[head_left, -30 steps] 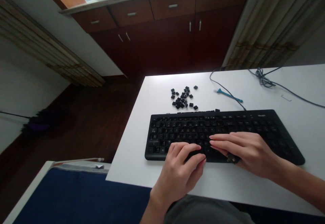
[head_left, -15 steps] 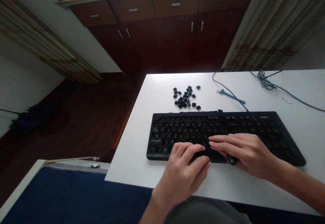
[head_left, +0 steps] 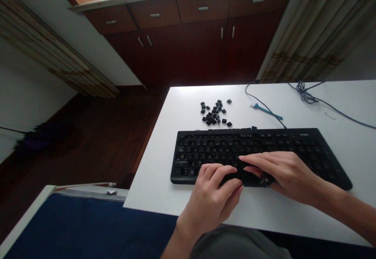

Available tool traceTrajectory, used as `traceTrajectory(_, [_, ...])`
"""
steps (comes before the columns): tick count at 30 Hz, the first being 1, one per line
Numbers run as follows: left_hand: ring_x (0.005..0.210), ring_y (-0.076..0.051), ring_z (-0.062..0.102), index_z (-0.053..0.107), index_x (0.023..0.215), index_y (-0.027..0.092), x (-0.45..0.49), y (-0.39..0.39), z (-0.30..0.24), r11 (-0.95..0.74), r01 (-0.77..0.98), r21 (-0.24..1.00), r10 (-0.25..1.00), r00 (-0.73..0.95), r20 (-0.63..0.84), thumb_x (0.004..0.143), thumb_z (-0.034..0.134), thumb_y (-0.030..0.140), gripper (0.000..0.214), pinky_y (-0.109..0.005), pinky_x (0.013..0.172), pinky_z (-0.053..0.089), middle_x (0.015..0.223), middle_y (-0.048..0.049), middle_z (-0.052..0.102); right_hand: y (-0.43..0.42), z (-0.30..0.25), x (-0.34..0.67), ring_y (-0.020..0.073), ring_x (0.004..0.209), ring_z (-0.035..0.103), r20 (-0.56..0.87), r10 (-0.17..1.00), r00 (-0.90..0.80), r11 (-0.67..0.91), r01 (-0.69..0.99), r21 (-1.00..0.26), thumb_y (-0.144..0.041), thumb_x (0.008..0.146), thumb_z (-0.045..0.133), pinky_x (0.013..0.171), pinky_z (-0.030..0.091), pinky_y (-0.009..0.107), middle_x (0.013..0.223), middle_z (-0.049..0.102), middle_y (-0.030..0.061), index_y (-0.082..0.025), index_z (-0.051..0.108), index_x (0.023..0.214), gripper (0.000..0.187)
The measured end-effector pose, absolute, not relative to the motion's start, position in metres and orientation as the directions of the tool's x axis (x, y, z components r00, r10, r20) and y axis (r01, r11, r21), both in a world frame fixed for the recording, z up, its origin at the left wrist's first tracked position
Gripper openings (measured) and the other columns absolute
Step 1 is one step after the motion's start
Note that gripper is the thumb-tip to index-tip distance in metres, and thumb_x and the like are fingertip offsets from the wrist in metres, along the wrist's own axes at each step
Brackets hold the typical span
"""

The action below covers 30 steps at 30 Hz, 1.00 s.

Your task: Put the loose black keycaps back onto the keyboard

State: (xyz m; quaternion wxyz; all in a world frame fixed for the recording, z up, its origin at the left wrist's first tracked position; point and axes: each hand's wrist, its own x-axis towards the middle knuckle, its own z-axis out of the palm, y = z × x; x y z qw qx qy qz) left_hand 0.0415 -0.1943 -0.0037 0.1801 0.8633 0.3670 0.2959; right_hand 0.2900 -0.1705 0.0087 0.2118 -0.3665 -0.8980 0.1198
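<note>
A black keyboard (head_left: 296, 145) lies on the white table (head_left: 182, 110). My left hand (head_left: 211, 200) rests at its front edge with the fingers curled down onto the bottom row of keys. My right hand (head_left: 279, 172) lies flat over the middle keys, fingers stretched out to the left. A small dark object (head_left: 266, 179) sits under its thumb; I cannot make out what it is. A pile of loose black keycaps (head_left: 214, 115) lies behind the keyboard.
A blue prying tool (head_left: 268, 111) and the keyboard's black cable (head_left: 311, 96) lie on the table at the back right. The table's left edge drops to a dark wooden floor. A blue cushion (head_left: 88, 227) is at the lower left.
Both hands stay on the keyboard; my right hand's fingers have crept slightly to the left. The view shifted a little.
</note>
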Motion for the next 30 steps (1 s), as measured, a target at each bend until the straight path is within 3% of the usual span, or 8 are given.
traceTrajectory(8, [0.109,-0.022,0.056,0.07,0.106,0.025,0.042,-0.195,-0.004,-0.657,0.544,0.522,0.749,0.547,0.373,0.09,0.065,0.019,0.018,-0.04,0.095,0.046,0.12,-0.0042,0.066,-0.171,0.011,0.295,0.022,0.097,0.072,0.276,0.66,-0.699,0.751,0.601,-0.274,0.003,0.08,0.051,0.076,0.058,0.034,0.121,0.073,0.0074,-0.019,0.067,0.117,0.046])
traceTrajectory(11, [0.109,-0.022,0.056,0.07,0.106,0.025,0.042,-0.195,-0.004,-0.656,0.545,0.522,0.75,0.549,0.369,0.09,0.064,0.019,0.018,-0.04,0.095,0.046,0.12,-0.0041,0.066,-0.172,0.014,0.293,0.0223,0.097,0.072,0.274,0.667,-0.693,0.745,0.609,-0.272,0.001,0.081,0.051,0.075,0.057,0.033,0.123,0.071,0.0081,-0.021,0.067,0.116,0.044])
traceTrajectory(13, [0.108,-0.022,0.056,0.07,0.106,0.025,0.042,-0.195,-0.003,-0.659,0.544,0.52,0.748,0.552,0.369,0.09,0.064,0.019,0.018,-0.04,0.095,0.046,0.119,-0.0043,0.067,-0.173,0.019,0.289,0.0209,0.096,0.072,0.288,0.7,-0.654,0.711,0.603,-0.361,-0.006,0.087,0.055,0.076,0.057,0.031,0.121,0.07,0.0087,-0.021,0.067,0.114,0.034])
traceTrajectory(16, [0.109,-0.022,0.056,0.07,0.106,0.025,0.042,-0.195,-0.003,-0.661,0.535,0.526,0.745,0.554,0.373,0.09,0.065,0.019,0.018,-0.039,0.094,0.047,0.119,-0.0043,0.067,-0.174,0.031,0.281,0.0154,0.075,0.066,0.309,0.815,-0.49,0.555,0.51,-0.657,-0.018,0.09,0.063,0.065,0.052,0.027,0.093,0.07,0.0051,-0.021,0.065,0.095,0.006])
traceTrajectory(18, [0.109,-0.022,0.056,0.07,0.106,0.025,0.041,-0.195,-0.003,-0.659,0.53,0.534,0.747,0.542,0.385,0.089,0.065,0.018,0.018,-0.039,0.094,0.048,0.119,-0.0046,0.066,-0.174,0.043,0.274,0.0126,0.057,0.053,0.27,0.91,-0.314,0.371,0.325,-0.87,-0.023,0.092,0.062,0.052,0.044,0.027,0.067,0.056,-0.0006,-0.022,0.055,0.074,0.02])
traceTrajectory(20, [0.108,-0.022,0.057,0.069,0.107,0.024,0.04,-0.196,-0.004,-0.652,0.53,0.543,0.756,0.514,0.406,0.089,0.066,0.017,0.02,-0.038,0.094,0.048,0.119,-0.0052,0.066,-0.173,0.055,0.265,0.0122,0.047,0.039,0.176,0.965,-0.193,0.195,0.079,-0.978,-0.03,0.096,0.055,0.043,0.034,0.028,0.053,0.039,-0.0032,-0.023,0.043,0.061,0.038])
traceTrajectory(24, [0.106,-0.022,0.058,0.068,0.109,0.024,0.039,-0.198,-0.005,-0.615,0.55,0.565,0.788,0.419,0.451,0.087,0.066,0.014,0.023,-0.039,0.092,0.049,0.117,-0.0066,0.066,-0.167,0.066,0.244,0.0126,0.041,0.028,0.144,0.969,-0.199,0.088,-0.265,-0.96,-0.035,0.098,0.048,0.042,0.028,0.031,0.044,0.027,-0.0033,-0.022,0.033,0.051,0.051])
traceTrajectory(30, [0.101,-0.022,0.06,0.069,0.106,0.023,0.035,-0.2,-0.005,-0.553,0.575,0.602,0.827,0.295,0.478,0.087,0.066,0.015,0.021,-0.039,0.088,0.052,0.111,-0.0077,0.067,-0.16,0.038,0.219,0.0097,0.041,0.024,0.075,0.983,-0.166,0.049,-0.154,-0.987,-0.037,0.097,0.055,0.042,0.019,0.031,0.044,0.029,-0.004,-0.021,0.035,0.049,0.054])
